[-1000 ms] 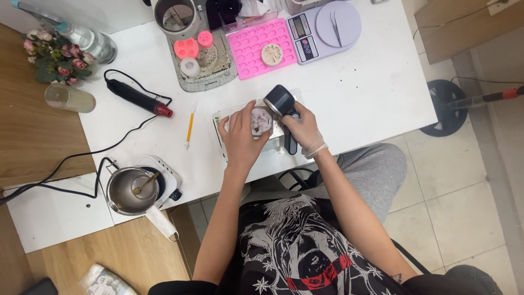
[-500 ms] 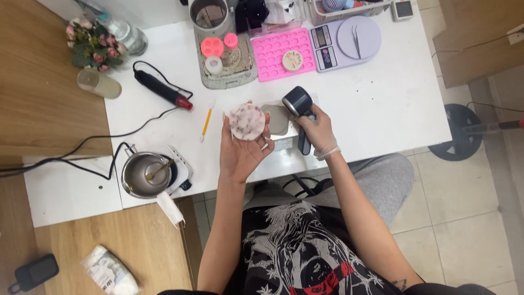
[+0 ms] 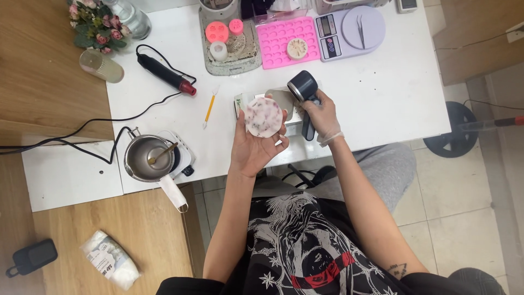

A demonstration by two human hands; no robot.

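White tabletop [image 3: 393, 93] fills the middle of the view, with a wooden surface [image 3: 49, 93] at its left edge and pale floor tiles [image 3: 464, 218] to the right. Far left on the wood lie a small black case [image 3: 31, 257] and a white plastic-wrapped packet [image 3: 109, 259]. At the upper left stand a bunch of pink artificial flowers [image 3: 90, 27], a clear bottle [image 3: 130, 16] and a frosted glass [image 3: 101, 65] lying on its side. A black heat tool with a red tip [image 3: 164, 74] trails its cord across the table. Below it a steel melting pot [image 3: 148, 158] with a spoon inside sits on a small white hot plate [image 3: 183, 155]. A yellow-handled pick [image 3: 209, 108] lies just right of that.

At the far edge sits a speckled grey tray [image 3: 240, 57] carrying two pink moulds and a white one, then a pink silicone mould tray [image 3: 278, 49] with one filled cavity, then a digital scale [image 3: 349, 27] with tweezers on its plate.

Nearer, the left hand [image 3: 254, 150] is raised palm-up, fingers curled around the rim of a round white wax disc flecked with pink petals [image 3: 263, 117], holding it above the table edge. Just right of it, the right hand [image 3: 323, 117], gloved in thin clear plastic, is closed around the handle of a dark grey heat gun [image 3: 303, 90], its round nozzle close beside the disc. Beneath both hands lies a flat pale slab [image 3: 289, 109], partly hidden.
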